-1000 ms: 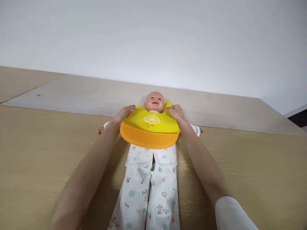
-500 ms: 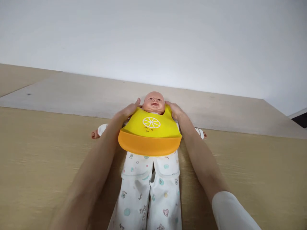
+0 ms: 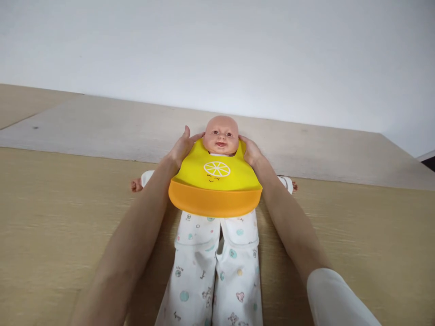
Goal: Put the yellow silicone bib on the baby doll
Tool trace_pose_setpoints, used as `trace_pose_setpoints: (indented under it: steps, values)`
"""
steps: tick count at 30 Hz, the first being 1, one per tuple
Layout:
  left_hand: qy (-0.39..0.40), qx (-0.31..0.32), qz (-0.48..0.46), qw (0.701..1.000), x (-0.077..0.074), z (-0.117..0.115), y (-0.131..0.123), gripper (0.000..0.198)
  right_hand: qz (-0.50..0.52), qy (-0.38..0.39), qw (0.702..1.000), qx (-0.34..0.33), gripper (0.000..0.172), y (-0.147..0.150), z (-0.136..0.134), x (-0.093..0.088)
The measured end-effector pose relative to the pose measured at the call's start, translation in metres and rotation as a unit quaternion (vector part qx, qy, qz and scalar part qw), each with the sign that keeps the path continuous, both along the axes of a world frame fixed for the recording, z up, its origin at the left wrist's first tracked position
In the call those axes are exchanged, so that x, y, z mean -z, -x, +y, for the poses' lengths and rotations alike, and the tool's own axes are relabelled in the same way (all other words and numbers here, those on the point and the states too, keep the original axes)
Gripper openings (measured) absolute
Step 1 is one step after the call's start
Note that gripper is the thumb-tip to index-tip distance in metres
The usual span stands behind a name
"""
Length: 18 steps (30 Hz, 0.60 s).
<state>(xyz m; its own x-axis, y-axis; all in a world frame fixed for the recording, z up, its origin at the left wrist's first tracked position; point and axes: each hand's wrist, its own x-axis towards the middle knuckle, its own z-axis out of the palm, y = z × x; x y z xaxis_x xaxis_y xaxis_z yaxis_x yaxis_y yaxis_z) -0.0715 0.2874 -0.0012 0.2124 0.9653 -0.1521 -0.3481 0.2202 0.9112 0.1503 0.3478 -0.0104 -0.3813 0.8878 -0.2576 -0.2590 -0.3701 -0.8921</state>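
Note:
A bald baby doll [image 3: 221,124] lies on its back with its arms out, its head tipped forward. A yellow bib [image 3: 193,167] with a citrus slice print and an orange catch pocket [image 3: 215,201] covers its chest. My left hand [image 3: 183,147] is at the bib's neck edge on the left, thumb up and apart, other fingers reaching behind the doll's neck. On the other side, my right hand [image 3: 252,150] curls around the bib's neck edge. The fingertips of both hands and the ends of the bib's straps are hidden behind the head.
Beneath the doll is a wood-coloured surface [image 3: 68,226] with a paler strip [image 3: 118,120] behind it. A white wall [image 3: 217,50] rises at the back. The doll's patterned white trousers [image 3: 197,271] stretch toward me. A dark object [image 3: 428,158] shows at the right edge.
The doll's head has come up and tipped forward, showing more above the bib. Both my hands stay beside its neck; the left one's fingers now reach further behind it.

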Motion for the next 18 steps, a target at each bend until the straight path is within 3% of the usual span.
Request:
trace_pose_setpoints:
  steps: [4,10,14,18]
  values:
    - [-0.030,-0.005,-0.031,0.999,0.001,-0.005,-0.002,0.089,0.035,-0.027,0.998,0.046,0.030,-0.002,0.003,0.005]
    - [-0.022,-0.021,-0.048,0.998,0.001,-0.011,-0.006,0.092,0.031,-0.050,0.998,0.036,0.035,0.002,0.003,0.015]
    - [-0.026,-0.014,-0.062,0.998,0.001,-0.012,-0.005,0.093,0.056,-0.029,0.998,-0.012,0.025,0.003,0.000,0.014]
    - [-0.041,0.002,-0.081,0.996,0.001,-0.012,-0.002,0.093,-0.015,-0.007,0.999,-0.043,0.023,0.006,0.004,0.004]
